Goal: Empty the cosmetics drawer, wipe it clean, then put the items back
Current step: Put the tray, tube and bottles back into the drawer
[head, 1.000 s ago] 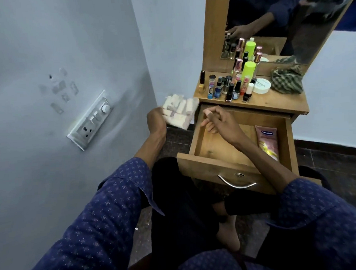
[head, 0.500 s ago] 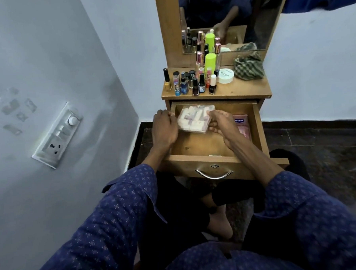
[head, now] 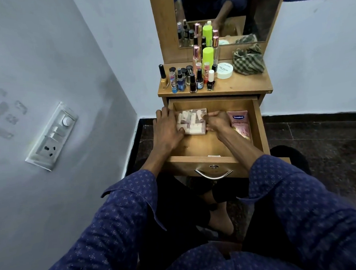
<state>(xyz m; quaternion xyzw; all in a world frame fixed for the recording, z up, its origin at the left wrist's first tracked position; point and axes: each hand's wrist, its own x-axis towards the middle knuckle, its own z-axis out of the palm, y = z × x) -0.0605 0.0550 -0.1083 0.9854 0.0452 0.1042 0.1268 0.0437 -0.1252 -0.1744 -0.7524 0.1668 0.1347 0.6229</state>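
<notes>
Both hands down in the open drawer (head: 259,130), putting items back. Clear pack of small white tubes (head: 192,121) sits between them at the drawer's back left, long axis running left-right, so each hand has one short end. Left hand (head: 168,128) grips the left end, thumb curled at the pack's near corner; right hand (head: 216,121) pinches the right end, fingers curled on its edge. Pack looks flat on the drawer floor or just off it, can't tell which. Pink Vaseline tube (head: 240,124) lies just right of the right hand, long axis front-back. Nail polish bottles (head: 193,83), white jar (head: 224,70) and checked cloth (head: 248,61) wait on the dresser top beyond both hands; right hand probably nearer the jar and cloth
</notes>
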